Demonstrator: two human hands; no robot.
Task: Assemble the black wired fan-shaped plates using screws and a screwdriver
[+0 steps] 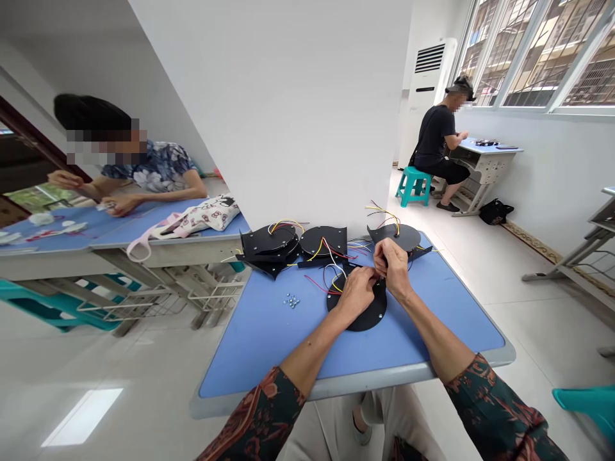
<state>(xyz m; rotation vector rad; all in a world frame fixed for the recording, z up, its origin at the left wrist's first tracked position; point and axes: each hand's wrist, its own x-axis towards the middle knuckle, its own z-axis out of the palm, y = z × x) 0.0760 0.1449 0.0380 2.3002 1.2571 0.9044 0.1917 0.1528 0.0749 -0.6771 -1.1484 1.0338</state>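
- desk top (269,346) showing blue inside a grey rim
- round plate (368,314) showing black
- wires (314,285) showing red and yellow
- sleeves (494,410) showing rust-red florals on dark green

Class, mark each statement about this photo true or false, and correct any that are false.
1. The left hand and right hand are over a black round plate with coloured wires. True.
2. The small metal fasteners lie on the floor. False: they lie on the blue table top, left of the hands.
3. A co-worker by the window sits on a teal stool. True.
4. The left hand grips a screwdriver. False: no tool shows in either hand.
5. A cloth bag with pink handles lies on the neighbouring table. True.
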